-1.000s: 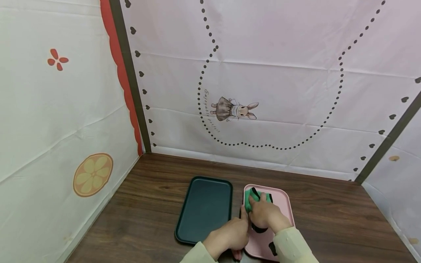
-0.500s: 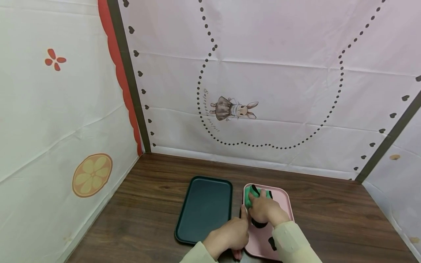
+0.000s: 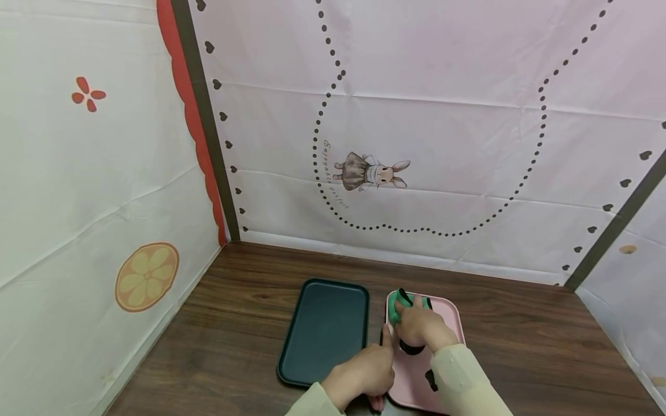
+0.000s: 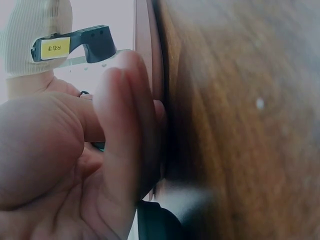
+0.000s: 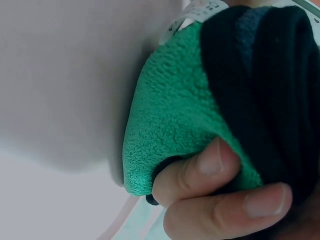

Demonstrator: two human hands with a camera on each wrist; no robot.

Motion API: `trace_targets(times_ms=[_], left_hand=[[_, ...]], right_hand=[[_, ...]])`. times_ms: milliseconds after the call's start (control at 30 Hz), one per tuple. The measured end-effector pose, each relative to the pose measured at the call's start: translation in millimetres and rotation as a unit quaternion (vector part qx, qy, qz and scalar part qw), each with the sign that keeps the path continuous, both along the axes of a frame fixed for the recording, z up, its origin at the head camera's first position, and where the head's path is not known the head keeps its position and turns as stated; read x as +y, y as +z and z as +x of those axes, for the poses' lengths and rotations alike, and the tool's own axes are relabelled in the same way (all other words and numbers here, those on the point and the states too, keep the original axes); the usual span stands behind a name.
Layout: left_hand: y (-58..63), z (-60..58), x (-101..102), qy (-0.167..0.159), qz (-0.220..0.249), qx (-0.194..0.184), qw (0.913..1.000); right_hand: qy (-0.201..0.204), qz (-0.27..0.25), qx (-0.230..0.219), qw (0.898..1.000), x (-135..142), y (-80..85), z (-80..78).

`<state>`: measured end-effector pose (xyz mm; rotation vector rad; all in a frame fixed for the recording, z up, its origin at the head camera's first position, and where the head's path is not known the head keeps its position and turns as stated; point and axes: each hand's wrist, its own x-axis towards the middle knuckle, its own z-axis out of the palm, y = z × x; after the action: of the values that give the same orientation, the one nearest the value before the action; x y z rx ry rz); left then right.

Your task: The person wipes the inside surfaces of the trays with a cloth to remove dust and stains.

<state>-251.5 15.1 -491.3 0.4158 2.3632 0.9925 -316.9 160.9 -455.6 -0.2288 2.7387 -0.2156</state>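
Note:
A green terry cloth with black edging lies bunched at the far left part of a pink tray. My right hand holds it; in the right wrist view two fingers curl over the green cloth, which has a white tag. Alongside the tray's left edge is my left hand, its index finger stretched forward at the rim. In the left wrist view the left hand shows its palm, close beside the wooden table.
A dark green tray stands just left of the pink one on the brown wooden table. Printed white curtains border the table behind and at the sides. A black wrist device with a yellow label sits at the right sleeve.
My right hand has shifted slightly toward the tray's far end, and the cloth's far edge now reaches a little further over the rim. The left hand has stayed in place.

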Motion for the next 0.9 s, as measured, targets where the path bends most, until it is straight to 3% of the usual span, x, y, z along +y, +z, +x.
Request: trace_targets(times_ms=[467, 900], left_hand=[[-1.9, 0.5, 1.4, 0.001, -0.005, 0.017, 0.9998], [-1.9, 0.5, 1.5, 0.001, -0.006, 0.009, 0.9999]], right_hand=[[-0.003, -0.002, 0.011, 1.0, 0.5, -1.4, -5.6], [0.0, -0.001, 0.019, 1.0, -0.5, -2.4, -2.9]])
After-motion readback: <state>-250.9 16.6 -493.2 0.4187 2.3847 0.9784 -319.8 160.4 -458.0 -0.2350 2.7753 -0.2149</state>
